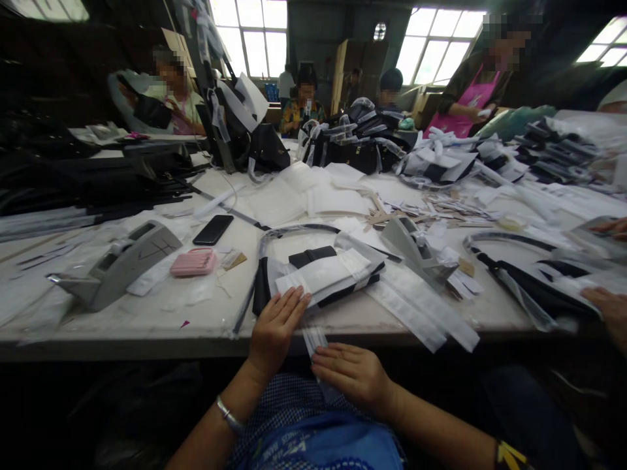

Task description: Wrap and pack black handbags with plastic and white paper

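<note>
A black handbag point(262, 287) lies on the table in front of me, partly covered by a white paper sheet point(313, 277). Translucent wrapping surrounds its long handle point(294, 230). My left hand point(280, 323) rests on the sheet and the bag's near edge, fingers stretched flat. A translucent plastic strip point(314, 337) runs down from the bag over the table edge. Below that edge, my right hand point(355, 373) has its straight fingers together on this strip, pinching it as far as I can tell; the thumb is hidden.
Grey tape dispensers point(127, 261) point(414, 248) stand either side of the bag. A phone point(213, 230) and pink case point(192, 262) lie left. White strips point(416, 307) overhang the table edge. Another person's hand point(610, 310) works at right beside a black bag point(529, 287). Wrapped bags point(362, 147) pile up behind.
</note>
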The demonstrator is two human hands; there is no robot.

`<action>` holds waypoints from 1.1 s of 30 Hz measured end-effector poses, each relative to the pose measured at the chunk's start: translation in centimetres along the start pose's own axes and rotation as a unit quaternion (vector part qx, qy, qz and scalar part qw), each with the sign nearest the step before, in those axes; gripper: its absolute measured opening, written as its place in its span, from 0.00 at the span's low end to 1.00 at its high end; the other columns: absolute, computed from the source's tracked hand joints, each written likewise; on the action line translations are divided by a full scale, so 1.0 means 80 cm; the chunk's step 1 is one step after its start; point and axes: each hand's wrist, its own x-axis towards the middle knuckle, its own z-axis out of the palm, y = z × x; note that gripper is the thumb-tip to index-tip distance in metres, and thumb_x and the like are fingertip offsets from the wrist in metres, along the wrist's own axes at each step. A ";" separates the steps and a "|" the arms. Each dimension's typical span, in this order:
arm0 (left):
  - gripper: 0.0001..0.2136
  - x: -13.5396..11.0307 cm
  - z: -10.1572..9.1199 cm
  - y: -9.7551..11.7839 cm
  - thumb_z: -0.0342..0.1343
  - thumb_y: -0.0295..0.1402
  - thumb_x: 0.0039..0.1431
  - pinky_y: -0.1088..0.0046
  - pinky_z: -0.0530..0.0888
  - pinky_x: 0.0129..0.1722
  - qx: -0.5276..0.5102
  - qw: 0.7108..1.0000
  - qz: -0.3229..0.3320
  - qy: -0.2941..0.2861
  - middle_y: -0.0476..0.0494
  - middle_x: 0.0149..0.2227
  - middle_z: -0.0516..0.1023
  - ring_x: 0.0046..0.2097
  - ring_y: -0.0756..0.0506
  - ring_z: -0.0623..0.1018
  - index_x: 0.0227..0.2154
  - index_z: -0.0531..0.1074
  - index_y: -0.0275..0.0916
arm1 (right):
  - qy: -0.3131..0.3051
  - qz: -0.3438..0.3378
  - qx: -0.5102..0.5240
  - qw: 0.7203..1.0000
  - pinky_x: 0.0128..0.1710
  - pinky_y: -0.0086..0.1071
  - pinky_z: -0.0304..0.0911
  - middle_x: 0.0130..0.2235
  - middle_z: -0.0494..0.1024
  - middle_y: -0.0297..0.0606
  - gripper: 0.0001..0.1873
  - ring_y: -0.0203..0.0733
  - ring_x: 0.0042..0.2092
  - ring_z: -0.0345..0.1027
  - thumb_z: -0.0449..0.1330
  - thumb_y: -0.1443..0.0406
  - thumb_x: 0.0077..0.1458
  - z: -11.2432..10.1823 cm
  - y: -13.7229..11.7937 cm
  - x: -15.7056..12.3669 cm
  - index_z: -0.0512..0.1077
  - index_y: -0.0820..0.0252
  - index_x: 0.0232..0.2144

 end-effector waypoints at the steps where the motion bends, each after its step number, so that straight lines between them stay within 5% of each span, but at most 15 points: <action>1: 0.23 0.000 -0.001 0.000 0.48 0.21 0.67 0.58 0.68 0.61 0.000 1.000 0.000 -0.002 0.40 0.62 0.70 0.63 0.42 0.69 0.63 0.61 0.38 | -0.001 0.000 0.001 1.000 0.53 0.37 0.73 0.45 0.83 0.40 0.11 0.42 0.49 0.77 0.56 0.70 0.65 -0.005 -0.003 0.004 0.75 0.65 0.47; 6: 0.21 0.002 -0.004 0.000 0.46 0.22 0.68 0.58 0.70 0.60 0.002 1.000 0.015 -0.010 0.39 0.61 0.71 0.62 0.42 0.70 0.63 0.63 0.37 | -0.016 -0.026 0.008 0.999 0.51 0.35 0.74 0.44 0.83 0.40 0.11 0.39 0.46 0.78 0.54 0.71 0.66 -0.037 0.013 0.053 0.75 0.63 0.46; 11: 0.18 0.002 -0.005 0.004 0.45 0.24 0.69 0.55 0.71 0.59 0.002 1.000 0.012 -0.013 0.37 0.61 0.71 0.62 0.40 0.70 0.59 0.67 0.34 | -0.038 0.016 0.030 0.999 0.45 0.32 0.73 0.40 0.83 0.38 0.13 0.38 0.41 0.78 0.52 0.70 0.66 -0.050 0.060 0.116 0.76 0.59 0.45; 16: 0.12 0.000 -0.002 0.010 0.48 0.23 0.67 0.55 0.75 0.55 0.005 0.998 -0.025 0.059 0.31 0.52 0.77 0.57 0.37 0.74 0.45 0.76 0.32 | -0.080 0.086 0.061 0.991 0.44 0.30 0.69 0.39 0.83 0.34 0.17 0.38 0.41 0.77 0.56 0.76 0.59 -0.031 0.101 0.154 0.80 0.55 0.41; 21: 0.12 -0.007 0.000 0.006 0.50 0.22 0.66 0.60 0.77 0.54 -0.047 0.993 -0.027 0.106 0.35 0.48 0.79 0.54 0.40 0.76 0.47 0.75 0.33 | -0.113 0.128 0.058 0.984 0.42 0.31 0.67 0.39 0.81 0.34 0.22 0.40 0.41 0.72 0.59 0.81 0.49 0.001 0.128 0.161 0.82 0.52 0.38; 27: 0.14 -0.016 0.002 0.000 0.50 0.20 0.65 0.61 0.75 0.56 -0.110 0.989 -0.032 0.095 0.36 0.50 0.79 0.56 0.41 0.75 0.52 0.72 0.31 | -0.140 0.284 0.103 0.943 0.34 0.27 0.63 0.32 0.74 0.32 0.07 0.35 0.34 0.70 0.70 0.69 0.51 0.019 0.137 0.167 0.82 0.54 0.34; 33: 0.13 -0.008 -0.002 0.004 0.46 0.23 0.68 0.63 0.77 0.52 -0.082 0.990 -0.082 0.074 0.36 0.51 0.78 0.53 0.42 0.76 0.48 0.74 0.34 | -0.190 0.374 0.104 0.902 0.29 0.27 0.56 0.29 0.74 0.26 0.27 0.34 0.29 0.68 0.74 0.65 0.44 0.023 0.151 0.186 0.71 0.55 0.46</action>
